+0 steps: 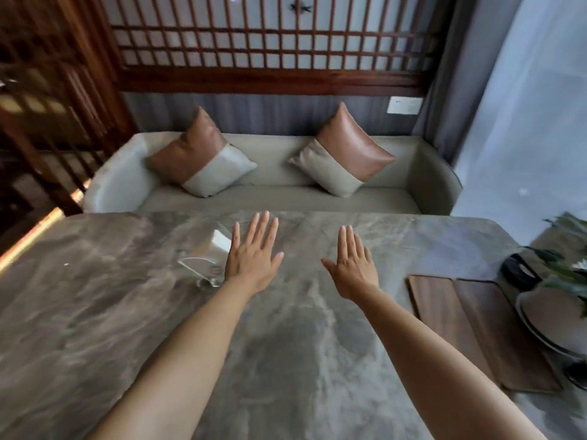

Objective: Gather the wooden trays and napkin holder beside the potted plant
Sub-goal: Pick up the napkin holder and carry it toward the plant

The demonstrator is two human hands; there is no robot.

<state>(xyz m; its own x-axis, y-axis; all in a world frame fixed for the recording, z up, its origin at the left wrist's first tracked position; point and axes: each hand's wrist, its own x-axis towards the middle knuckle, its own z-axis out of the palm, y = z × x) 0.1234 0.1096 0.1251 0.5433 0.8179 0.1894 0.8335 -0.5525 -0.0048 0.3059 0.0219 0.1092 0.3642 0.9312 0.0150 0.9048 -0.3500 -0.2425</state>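
Two flat wooden trays (470, 328) lie side by side at the right of the grey marble table (95, 312), next to the potted plant (568, 274) at the right edge. A clear acrylic napkin holder (206, 258) with white paper in it stands near the table's middle, just left of my left hand (252, 255). My left hand is flat, fingers spread, holding nothing. My right hand (352, 265) hovers open over the table's centre, well left of the trays.
A round grey plate or base (546, 319) sits partly on the right tray below the plant, with a dark object (521, 268) behind it. Beyond the table's far edge stands a beige sofa (279, 192) with two cushions. A wooden lattice screen fills the wall.
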